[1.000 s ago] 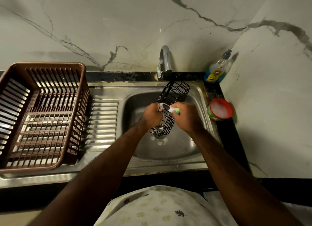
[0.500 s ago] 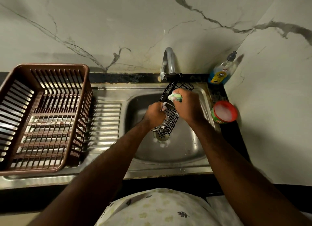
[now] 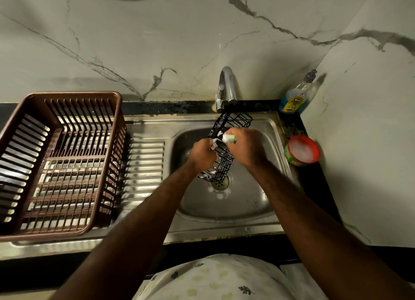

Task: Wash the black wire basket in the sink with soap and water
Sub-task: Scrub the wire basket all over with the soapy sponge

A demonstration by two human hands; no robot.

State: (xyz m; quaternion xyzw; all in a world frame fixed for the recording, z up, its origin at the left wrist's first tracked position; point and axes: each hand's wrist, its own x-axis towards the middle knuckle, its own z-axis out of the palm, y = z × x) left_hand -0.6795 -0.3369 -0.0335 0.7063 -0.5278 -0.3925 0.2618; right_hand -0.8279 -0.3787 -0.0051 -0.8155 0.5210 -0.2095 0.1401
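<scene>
A long black wire basket [image 3: 224, 160] hangs tilted over the steel sink bowl [image 3: 244, 201], its far end up near the tap [image 3: 228, 86] and its near end above the drain. My left hand [image 3: 202, 155] grips the basket's left side at mid-length. My right hand [image 3: 247, 146] holds a green and white sponge [image 3: 230, 138] pressed against the basket's upper rim. White foam clings to the wires near both hands and at the low end. No water runs from the tap.
A brown plastic dish rack [image 3: 56, 160] sits on the ribbed drainboard [image 3: 143, 171] at the left. A blue dish-soap bottle [image 3: 296, 95] stands in the back right corner. A red-rimmed tub of soap paste [image 3: 302, 150] rests on the black counter right of the sink.
My right hand with the sponge slid up the basket from its middle towards the far end, then came slightly back. My left hand has kept its grip in nearly the same place.
</scene>
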